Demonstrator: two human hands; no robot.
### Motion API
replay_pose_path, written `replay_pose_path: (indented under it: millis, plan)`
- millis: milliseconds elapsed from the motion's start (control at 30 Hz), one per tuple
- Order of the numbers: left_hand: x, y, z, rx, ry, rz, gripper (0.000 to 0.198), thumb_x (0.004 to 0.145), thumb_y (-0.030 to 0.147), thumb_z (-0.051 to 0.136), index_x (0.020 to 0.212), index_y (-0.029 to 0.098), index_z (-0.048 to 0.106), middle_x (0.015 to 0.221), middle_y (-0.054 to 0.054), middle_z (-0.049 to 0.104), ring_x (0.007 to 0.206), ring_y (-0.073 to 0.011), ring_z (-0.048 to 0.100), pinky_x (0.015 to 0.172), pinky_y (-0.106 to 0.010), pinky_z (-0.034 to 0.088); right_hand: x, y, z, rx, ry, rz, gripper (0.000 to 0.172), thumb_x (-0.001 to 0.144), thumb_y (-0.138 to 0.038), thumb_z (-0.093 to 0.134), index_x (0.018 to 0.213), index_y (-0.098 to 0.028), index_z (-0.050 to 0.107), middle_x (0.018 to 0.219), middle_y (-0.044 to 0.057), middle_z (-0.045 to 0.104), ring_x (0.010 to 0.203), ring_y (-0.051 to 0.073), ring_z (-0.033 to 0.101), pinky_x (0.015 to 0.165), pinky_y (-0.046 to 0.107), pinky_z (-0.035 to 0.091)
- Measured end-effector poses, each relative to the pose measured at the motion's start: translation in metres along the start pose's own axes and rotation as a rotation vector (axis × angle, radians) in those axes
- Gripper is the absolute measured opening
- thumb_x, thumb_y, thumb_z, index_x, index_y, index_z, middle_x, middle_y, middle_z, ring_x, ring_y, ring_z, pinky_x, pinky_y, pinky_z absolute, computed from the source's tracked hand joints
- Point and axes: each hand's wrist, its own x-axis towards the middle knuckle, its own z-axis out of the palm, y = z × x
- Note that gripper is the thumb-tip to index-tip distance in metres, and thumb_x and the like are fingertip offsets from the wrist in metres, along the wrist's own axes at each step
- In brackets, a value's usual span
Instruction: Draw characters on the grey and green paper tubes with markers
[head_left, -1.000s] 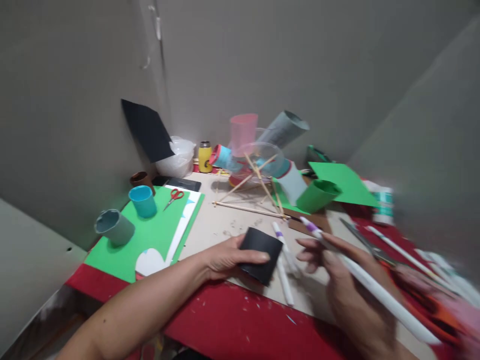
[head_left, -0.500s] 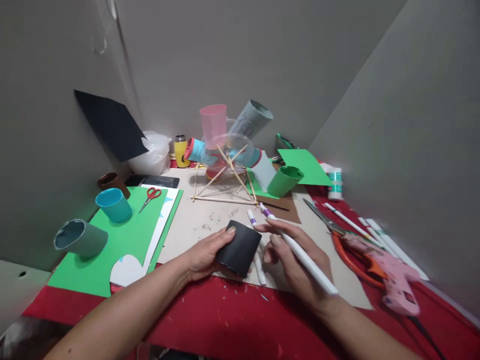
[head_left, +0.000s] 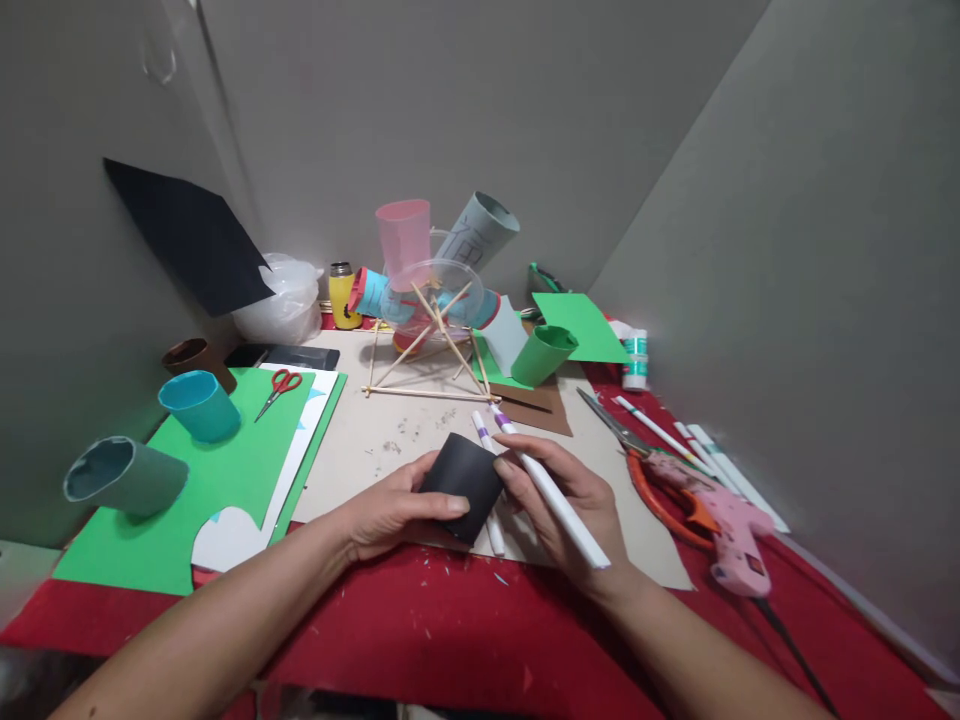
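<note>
My left hand (head_left: 397, 510) is wrapped round a black paper tube (head_left: 466, 480), its thumb lying across the front. In my right hand (head_left: 574, 495) is a white marker (head_left: 562, 510) with a purple band, slanting away from me; the fingertips also touch the tube's right edge. A second white marker (head_left: 493, 530) lies on the pale board (head_left: 330, 480), partly behind the tube. Beyond the hands stands a stick frame (head_left: 431, 393) with clear discs, carrying a pink cup (head_left: 405, 235), a grey tube (head_left: 484, 225) and blue tubes with red rims.
At left, grey (head_left: 127, 475), blue (head_left: 201, 405) and brown (head_left: 202, 360) paper tubes stand by small red-handled scissors (head_left: 283, 382). A green tube (head_left: 545, 355) sits at the back right. Large scissors (head_left: 637, 480), a pink glue gun (head_left: 739, 540) and several markers (head_left: 735, 470) lie at right.
My left thumb has slid from the tube's top edge to its lower front. My right hand has come closer and its fingertips now touch the tube. The view has shifted slightly right.
</note>
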Motion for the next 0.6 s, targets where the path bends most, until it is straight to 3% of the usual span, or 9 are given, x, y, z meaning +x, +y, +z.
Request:
replay_pose_path:
  millis: [167,267,500,600]
  plan:
    - [-0.002,-0.005,0.014,0.355,0.272,0.199,0.090,0.065,0.035,0.087,0.143,0.023,0.044,0.133,-0.012,0.059,0.122,-0.0304,0.056,0.105,-0.043,0.043,0.000,0.000,0.000,-0.054,-0.008,-0.009,0.021,0.087,-0.034,0.070,0.105,-0.023,0.074,0.073,0.001,0.068,0.060,0.014,0.063,0.058,0.025,0.053]
    - [-0.004,-0.009,0.020,0.549,0.375,0.273,0.086,0.065,0.031,0.085,0.140,0.023,0.046,0.134,-0.012,0.059,0.125,-0.0321,0.053,0.108,-0.043,0.039,-0.002,0.001,0.000,-0.047,-0.019,0.007,0.021,0.087,-0.033,0.070,0.106,-0.023,0.074,0.072,0.000,0.068,0.060,0.013,0.063,0.057,0.024,0.053]
    - [-0.004,-0.005,0.013,0.270,0.187,0.226,0.077,0.069,0.035,0.084,0.137,0.023,0.049,0.131,-0.010,0.063,0.121,-0.0296,0.058,0.102,-0.040,0.045,0.000,0.000,-0.005,-0.020,-0.021,0.004,0.025,0.087,-0.032,0.071,0.111,-0.024,0.072,0.077,0.001,0.070,0.053,0.011,0.060,0.047,0.022,0.049]
    - [-0.004,-0.005,0.012,0.334,0.148,0.237,0.075,0.071,0.036,0.083,0.137,0.022,0.050,0.137,-0.010,0.060,0.127,-0.0312,0.055,0.108,-0.042,0.042,0.001,-0.001,-0.004,-0.032,-0.019,-0.009,0.021,0.087,-0.030,0.071,0.106,-0.023,0.073,0.073,0.000,0.069,0.055,0.011,0.061,0.051,0.022,0.051]
